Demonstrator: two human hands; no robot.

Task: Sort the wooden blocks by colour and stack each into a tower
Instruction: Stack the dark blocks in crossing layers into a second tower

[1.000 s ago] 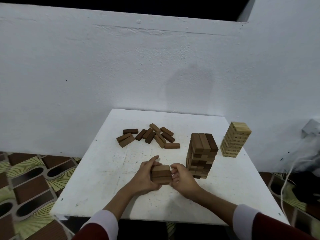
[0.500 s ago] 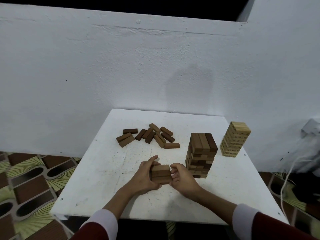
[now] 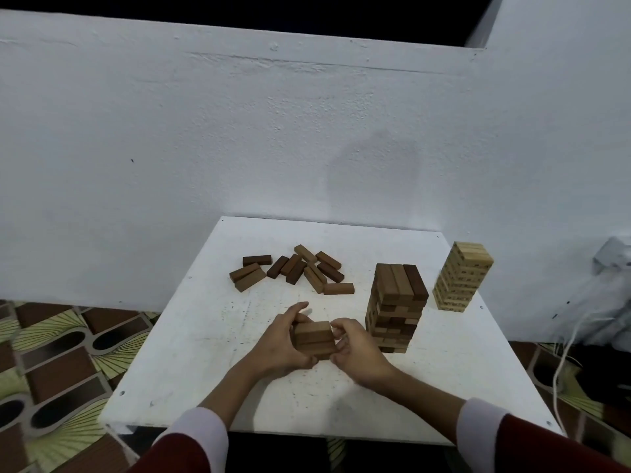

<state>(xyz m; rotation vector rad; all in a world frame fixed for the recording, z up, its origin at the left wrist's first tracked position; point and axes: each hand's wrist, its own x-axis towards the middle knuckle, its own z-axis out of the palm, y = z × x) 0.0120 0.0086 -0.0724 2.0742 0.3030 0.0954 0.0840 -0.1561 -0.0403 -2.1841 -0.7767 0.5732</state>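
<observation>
Small stack of brown blocks (image 3: 314,339), lower centre of frame, on the white counter (image 3: 191,353). About three layers visible, top layer lighter brown. Held from both sides: left hand (image 3: 283,339) grips its left face, thumb raised above the top edge, fingers curled round the far side; right hand (image 3: 358,353) grips its right face, fingertips (image 3: 336,332) bent onto the block ends. Both grips clamped on the stack; stack sits between the two palms, touching both.

Just right of the right hand: taller brown tower (image 3: 397,307), mixed mid and dark brown layers, three blocks side by side on top, the rightmost darkest. Close to the right hand; contact cannot be told.

Further right, near the counter's right edge: pale wood tower (image 3: 462,276), tallest of the three, leaning in the wide-angle view. Dark marks on some of its block sides, too small to read.

Upper centre of counter: loose brown blocks (image 3: 300,269), scattered flat in a rough row, some touching or overlapping, light and dark brown mixed. Well apart from the hands.

Surroundings: white plastered wall (image 3: 239,138) behind counter. Patterned floor tiles (image 3: 51,363) at lower left. White cables (image 3: 566,353) hanging at right edge. Red sleeves with white cuffs (image 3: 201,428) at bottom of frame.
</observation>
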